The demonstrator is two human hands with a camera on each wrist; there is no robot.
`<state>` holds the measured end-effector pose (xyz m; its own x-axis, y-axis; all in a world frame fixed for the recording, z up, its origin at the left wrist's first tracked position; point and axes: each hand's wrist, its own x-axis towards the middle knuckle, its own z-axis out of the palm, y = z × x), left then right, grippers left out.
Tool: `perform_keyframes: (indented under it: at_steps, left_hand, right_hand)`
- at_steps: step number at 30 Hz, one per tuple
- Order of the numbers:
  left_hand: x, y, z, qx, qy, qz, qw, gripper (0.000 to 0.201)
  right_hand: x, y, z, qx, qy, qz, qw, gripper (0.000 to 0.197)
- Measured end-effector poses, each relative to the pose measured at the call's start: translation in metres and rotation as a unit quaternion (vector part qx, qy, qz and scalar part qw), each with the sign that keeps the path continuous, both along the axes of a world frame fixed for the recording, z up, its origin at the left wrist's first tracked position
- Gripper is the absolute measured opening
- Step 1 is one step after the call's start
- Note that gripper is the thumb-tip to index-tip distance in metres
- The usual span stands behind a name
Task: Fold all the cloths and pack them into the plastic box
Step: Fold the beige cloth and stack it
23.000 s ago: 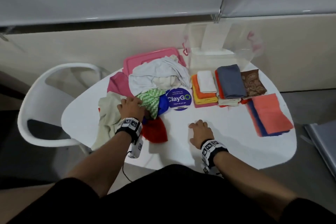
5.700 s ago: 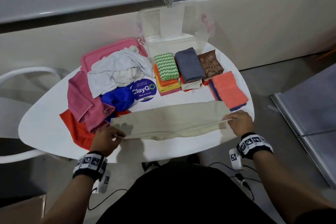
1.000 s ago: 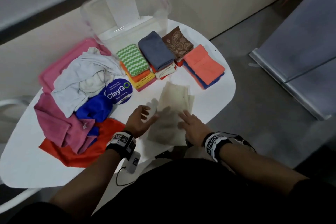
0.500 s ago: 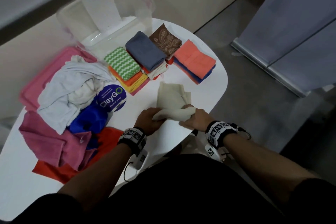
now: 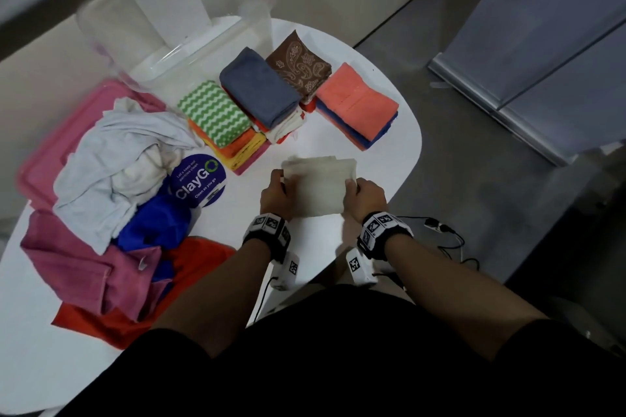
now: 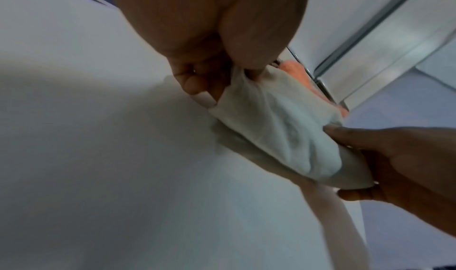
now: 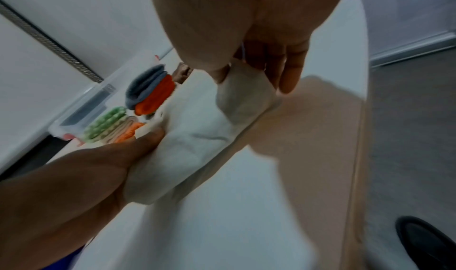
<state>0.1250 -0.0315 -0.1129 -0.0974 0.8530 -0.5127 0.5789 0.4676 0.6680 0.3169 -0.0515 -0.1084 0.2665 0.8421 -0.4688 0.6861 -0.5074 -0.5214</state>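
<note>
Nearest, a folded beige cloth (image 5: 318, 184) is held just above the white table (image 5: 216, 234), pinched at its left edge by the left hand (image 5: 276, 195) and at its right edge by the right hand (image 5: 364, 196), thumbs on top. It is judged light, soft and limp, so both edges should be gripped to keep the fold. To the left, about five unfolded cloths are heaped. Beyond, three stacks of folded cloths (image 5: 281, 101) are counted. Farthest, one clear plastic box (image 5: 169, 27) stands open, apparently unfilled.
</note>
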Motion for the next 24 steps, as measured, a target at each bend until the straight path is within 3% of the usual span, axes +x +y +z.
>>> perform_keyframes:
  at_steps: [7,10,12,13,15,17,19,21,24]
  left_hand:
    - [0.013,0.013,-0.003,-0.031,0.100,0.017,0.994,0.042]
    - [0.014,0.019,0.000,-0.065,0.127,0.053,0.988,0.053]
    - [0.015,0.022,0.006,-0.081,0.134,0.053,0.986,0.056]
    - [0.016,0.022,0.008,-0.065,0.148,0.032,0.986,0.055]
    - [0.020,0.020,0.009,0.062,0.214,-0.038,0.974,0.051]
    - [0.027,0.014,0.007,0.196,0.266,-0.144,0.933,0.039]
    - [0.031,0.005,-0.006,0.279,0.233,-0.263,0.894,0.028]
    - [0.025,-0.007,-0.020,0.284,0.211,-0.350,0.867,0.037]
    - [0.012,-0.013,-0.032,0.218,0.217,-0.385,0.870,0.052]
  right_hand:
    - [-0.013,0.003,-0.009,-0.019,-0.138,0.044,0.989,0.038]
    - [-0.011,-0.003,-0.008,-0.020,-0.132,0.040,0.990,0.028]
    - [-0.006,-0.005,-0.005,-0.002,-0.131,0.022,0.991,0.032]
    - [-0.003,-0.005,-0.003,0.033,-0.152,0.028,0.987,0.038]
    - [0.001,-0.004,0.002,0.120,-0.199,0.089,0.969,0.046]
    - [0.005,-0.004,0.002,0.161,-0.176,0.208,0.949,0.044]
    - [0.010,-0.009,-0.005,0.167,-0.131,0.308,0.927,0.038]
    - [0.015,-0.020,-0.015,0.154,-0.091,0.342,0.922,0.033]
    - [0.020,-0.028,-0.022,0.118,-0.062,0.344,0.929,0.035]
